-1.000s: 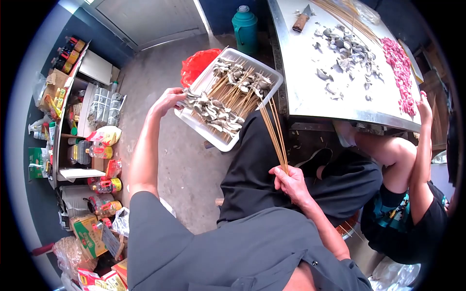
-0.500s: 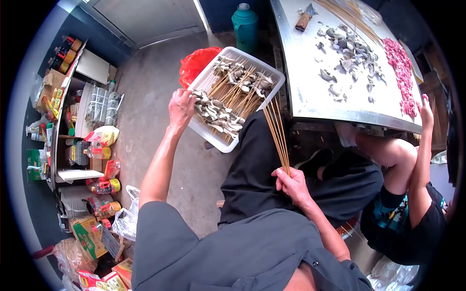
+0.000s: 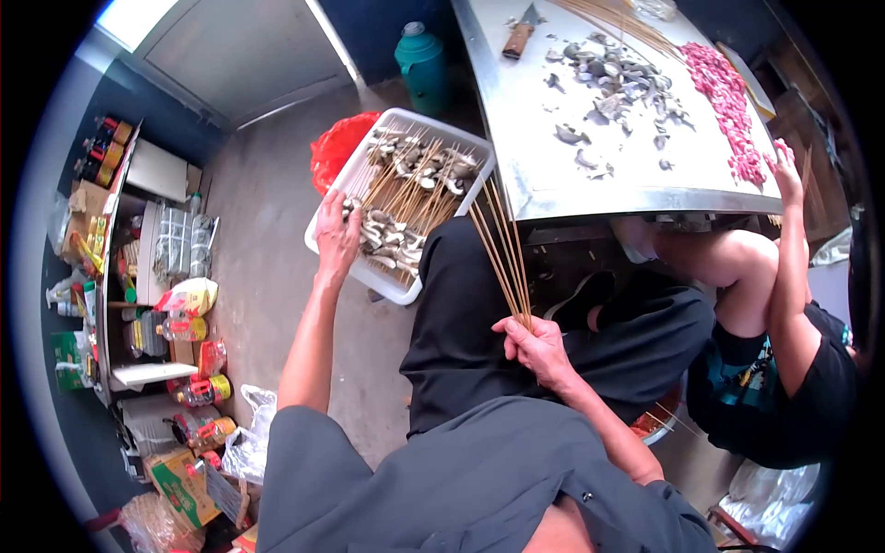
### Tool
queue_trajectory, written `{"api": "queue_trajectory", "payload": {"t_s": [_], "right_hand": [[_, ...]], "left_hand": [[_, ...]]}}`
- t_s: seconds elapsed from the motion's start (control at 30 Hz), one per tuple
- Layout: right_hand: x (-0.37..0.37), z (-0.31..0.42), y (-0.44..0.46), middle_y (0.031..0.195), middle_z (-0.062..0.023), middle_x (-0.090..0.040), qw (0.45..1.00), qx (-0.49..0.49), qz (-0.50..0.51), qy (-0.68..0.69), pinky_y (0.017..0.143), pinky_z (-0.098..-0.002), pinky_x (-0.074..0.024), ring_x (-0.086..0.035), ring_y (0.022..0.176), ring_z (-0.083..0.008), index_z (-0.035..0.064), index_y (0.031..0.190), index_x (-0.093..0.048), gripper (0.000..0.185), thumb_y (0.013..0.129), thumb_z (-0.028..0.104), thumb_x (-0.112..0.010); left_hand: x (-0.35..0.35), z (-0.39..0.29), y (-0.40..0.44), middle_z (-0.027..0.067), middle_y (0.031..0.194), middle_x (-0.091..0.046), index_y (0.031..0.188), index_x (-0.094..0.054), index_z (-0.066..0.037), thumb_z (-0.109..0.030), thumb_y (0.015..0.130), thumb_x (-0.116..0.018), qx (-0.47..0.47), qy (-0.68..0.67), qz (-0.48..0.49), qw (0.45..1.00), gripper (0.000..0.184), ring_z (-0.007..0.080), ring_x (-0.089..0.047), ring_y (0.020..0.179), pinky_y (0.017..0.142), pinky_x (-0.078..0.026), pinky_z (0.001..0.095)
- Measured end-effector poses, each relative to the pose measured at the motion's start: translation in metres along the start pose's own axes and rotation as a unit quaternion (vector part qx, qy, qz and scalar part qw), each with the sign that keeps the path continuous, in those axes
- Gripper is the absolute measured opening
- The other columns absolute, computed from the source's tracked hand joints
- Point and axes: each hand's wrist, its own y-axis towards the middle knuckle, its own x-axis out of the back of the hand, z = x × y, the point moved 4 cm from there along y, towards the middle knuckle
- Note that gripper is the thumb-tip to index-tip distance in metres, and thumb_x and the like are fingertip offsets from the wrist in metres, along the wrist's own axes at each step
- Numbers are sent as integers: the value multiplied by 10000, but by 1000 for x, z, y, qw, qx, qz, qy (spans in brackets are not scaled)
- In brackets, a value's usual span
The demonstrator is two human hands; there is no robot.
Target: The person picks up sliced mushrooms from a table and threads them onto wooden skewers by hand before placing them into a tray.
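My left hand (image 3: pixel 338 231) is over the left corner of a white plastic tray (image 3: pixel 397 293), fingers closed and bent beside grey-white mushroom pieces (image 3: pixel 389 241). Whatever is between its fingertips is too small to make out. Inside the tray lie mushroom skewers (image 3: pixel 419 175), their bare sticks crossing the middle. In my right hand (image 3: pixel 537 347), held above my lap, is a fanned bunch of thin wooden skewers (image 3: pixel 505 263) with the tips pointing up and away from me. No food shows on these sticks.
The metal table (image 3: pixel 530 175) holds loose mushroom pieces (image 3: pixel 613 83), a knife (image 3: pixel 519 39), pink diced meat (image 3: pixel 724 101) and more skewers (image 3: pixel 618 23). A person's hand (image 3: pixel 784 173) is at its right edge. A red bag (image 3: pixel 336 152), a teal flask (image 3: pixel 421 69) and a crowded shelf (image 3: pixel 115 267) stand around.
The whole view has shifted, moving the table and tray leftward and slightly down in the picture. Relative to the tray, my left hand has come inward over its corner. My right hand keeps its skewers.
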Motion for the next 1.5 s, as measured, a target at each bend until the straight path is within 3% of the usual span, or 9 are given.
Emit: {"api": "queue_trajectory", "payload": {"t_s": [0.07,0.23,0.43,0.53,0.83,1.03,1.17,1.37,1.5], "right_hand": [[3,4,-1,587,35,-542,1000,14,-16,21,432,-162,-279,-365,458,-2,27,978,-669,260,961,259,-553],[10,22,1,603,36,-548,996,52,-50,57,432,-163,-290,-375,464,1,38,983,-670,246,965,251,-548],[4,36,-4,619,51,-526,996,91,17,19,501,-184,-345,-445,545,-15,63,998,-664,248,961,281,-554],[11,33,-7,612,53,-522,995,82,10,50,500,-189,-345,-438,542,-16,59,990,-665,244,961,274,-554],[51,38,-13,698,37,-549,985,137,-70,81,512,-171,-340,-423,561,-12,29,1068,-626,227,976,204,-515],[77,34,-20,706,27,-558,966,171,-140,134,517,-169,-344,-416,561,-14,8,1090,-601,217,967,160,-505],[90,29,-23,695,12,-566,957,171,-184,146,497,-178,-348,-424,537,-21,18,1036,-562,139,945,118,-530],[102,27,-27,683,3,-575,952,166,-231,114,499,-189,-371,-469,543,-32,34,965,-505,101,924,108,-559],[113,16,-31,691,-3,-591,948,161,-262,80,517,-205,-391,-491,562,-39,28,969,-500,124,909,105,-578]], "left_hand": [[19,-43,10,177,1117,-613,1088,-601,19,-171,890,-583,-32,-37,-89,995,275,313,-603,1012,890,-468,385],[41,-173,17,83,1045,-653,1083,-627,-18,-135,938,-545,69,-404,159,898,204,79,-598,663,566,-436,213],[7,-274,-7,102,982,-676,1155,-561,20,-135,933,-563,93,-535,415,730,270,78,-581,566,490,-432,178],[-11,-284,-8,105,781,-681,966,-611,14,-245,971,-505,89,-500,425,750,280,109,-580,510,479,-458,207],[-40,-312,16,76,829,-677,965,-616,13,-261,980,-504,62,-497,422,756,296,90,-591,571,531,-471,208],[-53,-329,102,98,912,-663,1006,-613,34,-127,933,-550,6,-441,234,867,188,109,-612,622,554,-462,225],[-91,-347,170,53,903,-651,1063,-623,8,-100,889,-594,-107,-379,141,908,207,96,-603,621,527,-439,214],[-157,-393,234,137,1119,-600,1129,-625,-85,-11,759,-573,-427,-84,9,900,380,297,-554,1057,901,-445,387],[-178,-401,245,112,1074,-605,922,-665,-91,-2,706,-614,-436,-52,131,889,239,328,-531,1078,893,-451,395]]}}
